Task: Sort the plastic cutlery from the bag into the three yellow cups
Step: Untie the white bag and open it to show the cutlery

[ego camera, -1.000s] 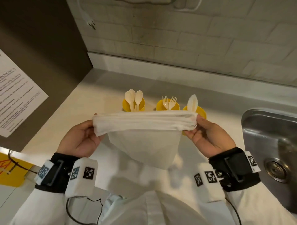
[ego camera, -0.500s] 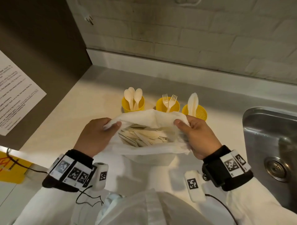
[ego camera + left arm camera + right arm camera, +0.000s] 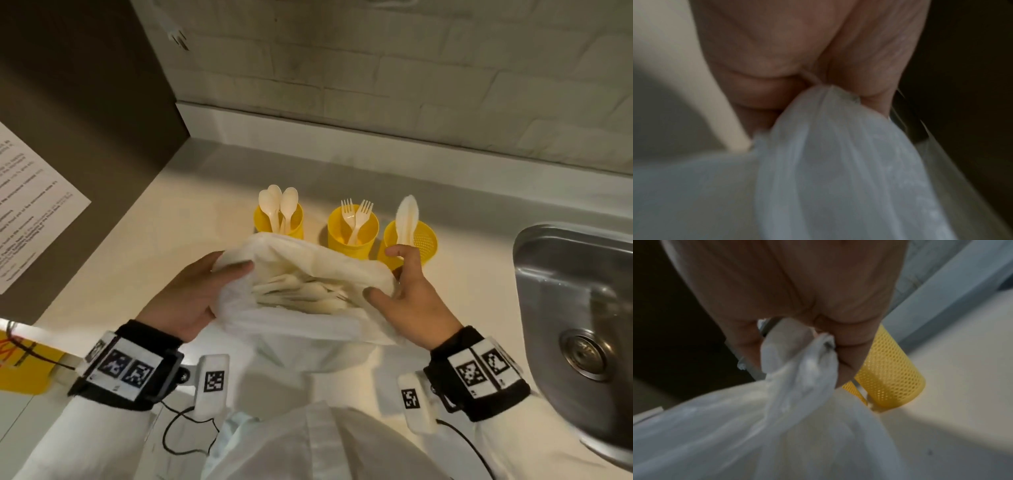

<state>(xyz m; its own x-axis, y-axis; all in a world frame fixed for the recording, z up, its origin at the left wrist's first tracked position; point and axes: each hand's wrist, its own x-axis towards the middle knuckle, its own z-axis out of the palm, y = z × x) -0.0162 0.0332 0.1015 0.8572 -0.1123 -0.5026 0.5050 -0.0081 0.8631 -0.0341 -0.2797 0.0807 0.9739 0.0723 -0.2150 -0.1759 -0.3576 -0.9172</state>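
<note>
Cutlery (image 3: 301, 291) inside bag (image 3: 308, 260) shows from head view only, wrist views hiding it.

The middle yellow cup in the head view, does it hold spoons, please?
No, the middle yellow cup holds two forks, tines up.

Both forearms reach forward, palms turned inward; the left grip (image 3: 191, 294) and the right grip (image 3: 416, 301) each pinch the bag (image 3: 308, 260) rim with curled fingers.

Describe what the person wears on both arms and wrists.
Both arms have white sleeves. Each wrist carries a black band bearing white tags with black square-code markings, plus a white block with one such marking. Thin black cables trail from them.
</note>
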